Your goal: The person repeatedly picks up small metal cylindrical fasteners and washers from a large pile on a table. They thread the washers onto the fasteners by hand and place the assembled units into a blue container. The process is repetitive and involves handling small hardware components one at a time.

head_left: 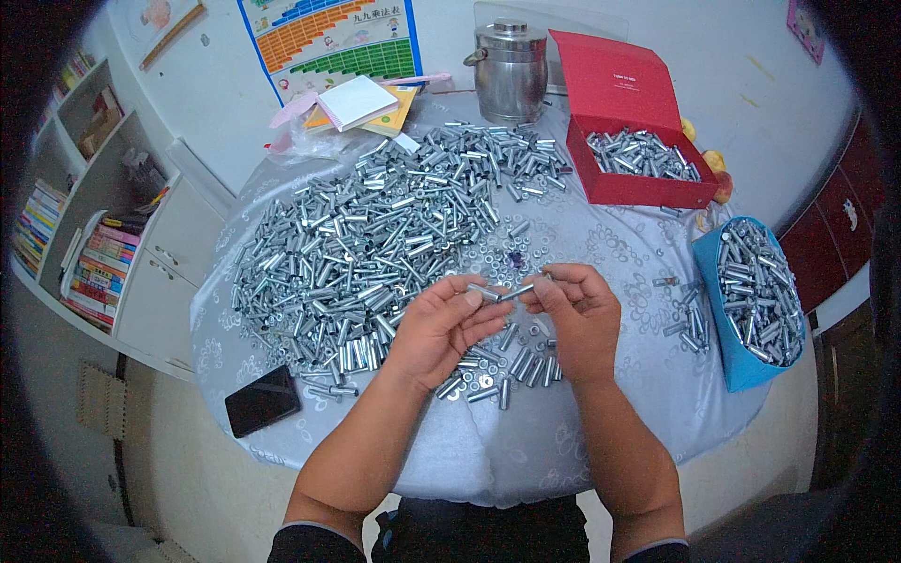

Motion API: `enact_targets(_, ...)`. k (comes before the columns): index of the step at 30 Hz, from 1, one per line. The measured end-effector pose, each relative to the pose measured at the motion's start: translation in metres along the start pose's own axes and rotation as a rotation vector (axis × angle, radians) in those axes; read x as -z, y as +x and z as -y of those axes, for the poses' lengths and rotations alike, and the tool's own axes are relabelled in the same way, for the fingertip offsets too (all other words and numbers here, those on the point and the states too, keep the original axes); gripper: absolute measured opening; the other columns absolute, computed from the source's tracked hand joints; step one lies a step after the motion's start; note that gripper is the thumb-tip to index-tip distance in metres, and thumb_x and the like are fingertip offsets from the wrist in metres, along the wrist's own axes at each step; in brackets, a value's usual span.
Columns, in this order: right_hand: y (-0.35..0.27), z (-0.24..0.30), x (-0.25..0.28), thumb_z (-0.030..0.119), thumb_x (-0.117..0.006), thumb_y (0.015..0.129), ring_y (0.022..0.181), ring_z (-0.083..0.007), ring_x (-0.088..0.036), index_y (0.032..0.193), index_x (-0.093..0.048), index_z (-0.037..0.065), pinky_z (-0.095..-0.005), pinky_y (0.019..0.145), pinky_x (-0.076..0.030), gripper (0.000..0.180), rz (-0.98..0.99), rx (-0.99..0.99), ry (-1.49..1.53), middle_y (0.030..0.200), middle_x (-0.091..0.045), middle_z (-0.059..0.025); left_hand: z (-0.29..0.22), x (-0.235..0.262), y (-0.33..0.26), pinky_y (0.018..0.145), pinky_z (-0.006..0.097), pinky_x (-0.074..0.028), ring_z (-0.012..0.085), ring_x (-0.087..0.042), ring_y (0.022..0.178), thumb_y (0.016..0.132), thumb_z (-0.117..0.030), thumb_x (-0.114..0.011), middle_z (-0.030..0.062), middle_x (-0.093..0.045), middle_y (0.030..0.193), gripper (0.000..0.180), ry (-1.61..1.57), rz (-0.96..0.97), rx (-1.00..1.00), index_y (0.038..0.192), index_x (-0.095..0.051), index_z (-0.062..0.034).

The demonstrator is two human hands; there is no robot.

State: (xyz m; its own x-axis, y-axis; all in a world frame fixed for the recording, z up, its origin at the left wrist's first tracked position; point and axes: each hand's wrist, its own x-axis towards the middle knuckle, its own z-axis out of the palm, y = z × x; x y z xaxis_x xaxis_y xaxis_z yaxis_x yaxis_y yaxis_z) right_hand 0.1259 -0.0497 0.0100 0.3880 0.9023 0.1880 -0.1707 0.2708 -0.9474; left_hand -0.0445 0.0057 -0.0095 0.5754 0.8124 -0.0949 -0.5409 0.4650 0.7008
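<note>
Over the near middle of the table, my left hand [439,330] pinches a short silver metal sleeve [486,295] between thumb and forefinger, its other fingers loosely spread. Opposite it, my right hand [580,319] grips a thin silver bolt [518,292] that points left at the sleeve. The two parts meet or nearly meet; I cannot tell whether the bolt's tip is inside. A large heap of silver metal sleeves and bolts [357,235] spreads left and behind my hands. Washers [507,251] lie just beyond them, and several loose sleeves [535,368] lie below.
At the right stand a blue bin [737,371] and an open red box [629,190], both filled with metal parts. A black phone [262,402] lies front left. Toward the back are a metal canister [511,75] and a notepad [358,101]. A bookshelf [122,188] stands left.
</note>
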Motion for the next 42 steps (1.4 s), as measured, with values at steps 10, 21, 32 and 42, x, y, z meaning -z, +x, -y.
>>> enact_targets(10,-0.006,-0.006,-0.002,0.002,-0.069,0.081,0.077,-0.0149,-0.065,0.093,-0.068,0.002,-0.0281,0.069,-0.052,0.012,0.131,0.263,-0.434,0.089,-0.067,-0.0097,0.004,0.004,0.002,0.085,0.035,-0.057,0.0235,-0.066,0.099,0.095,-0.010,-0.052,0.0171,-0.063,0.110,0.020,-0.109,-0.047,-0.015,0.112,-0.055,0.0006)
enact_targets(21,-0.004,-0.004,-0.003,0.009,-0.073,0.077,0.070,-0.0188,-0.063,0.089,-0.064,0.003,-0.0296,0.058,-0.051,0.016,0.147,0.287,-0.611,0.088,-0.058,-0.0097,0.002,-0.008,-0.001,0.078,0.031,-0.058,0.0189,-0.068,0.086,0.096,-0.013,-0.053,0.0132,-0.065,0.101,0.022,0.116,-0.062,0.053,0.112,-0.057,0.0011)
enact_targets(32,0.011,-0.007,0.012,0.008,-0.071,0.078,0.064,-0.0186,-0.061,0.091,-0.065,0.001,-0.0292,0.058,-0.049,0.015,-0.071,0.290,-0.693,0.085,-0.062,-0.0110,0.003,-0.007,0.000,0.068,0.026,-0.056,0.0162,-0.067,0.076,0.089,-0.005,-0.063,0.0119,-0.067,0.088,0.027,0.501,-0.336,-0.202,0.113,-0.059,0.0063)
enact_targets(42,0.016,-0.027,0.024,0.014,-0.066,0.078,0.084,-0.0291,-0.061,0.089,-0.069,0.006,-0.0395,0.077,-0.048,0.013,0.209,0.229,-0.975,0.088,-0.064,-0.0120,-0.005,-0.012,-0.004,0.055,0.024,-0.052,0.0118,-0.062,0.063,0.085,-0.009,-0.068,0.0074,-0.066,0.078,0.021,0.612,-0.413,-0.279,0.102,-0.065,0.0040)
